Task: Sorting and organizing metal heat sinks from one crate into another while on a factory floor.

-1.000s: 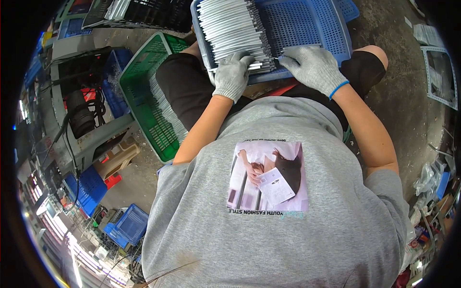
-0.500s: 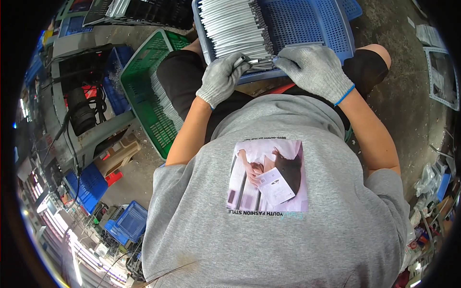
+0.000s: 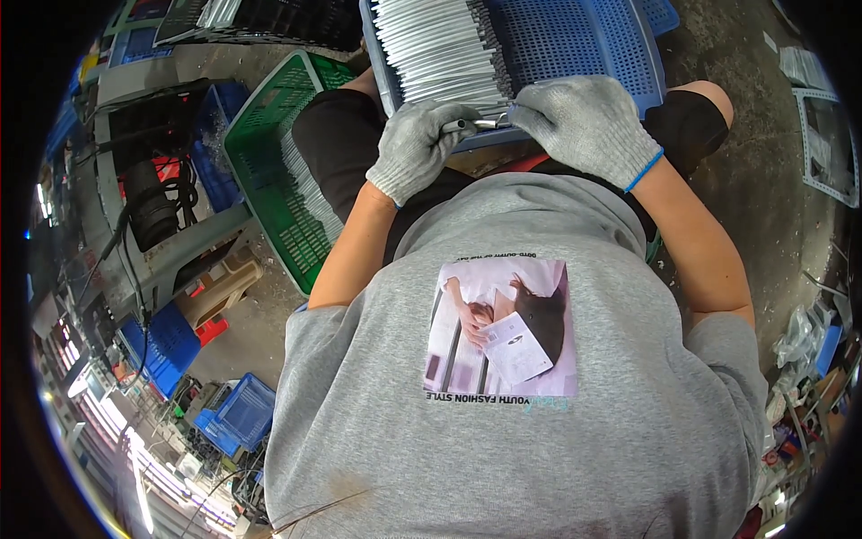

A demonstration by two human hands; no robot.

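Grey knitted gloves point(image 3: 402, 172) are covering both of the person's hands. At twelve o'clock, the left hand point(image 3: 417, 145) is curling nearly closed around a hollow silver metal tube point(image 3: 456, 127), whose open end is poking out by the thumb. Toward half past one, the right hand point(image 3: 588, 121) is bending its fingers together beside a slim shiny metal piece point(image 3: 489, 122) between the hands; whether it is gripping that piece, one cannot tell. Just beyond, a blue perforated plastic basket point(image 3: 575, 45) is holding thin silver rods point(image 3: 440, 54) along its nine-o'clock side. At ten o'clock, a green plastic basket point(image 3: 274, 108) is standing. The tube is looking light, stiff and sturdy, probably somewhat slippery; its middle is seemingly offering the surest hold.
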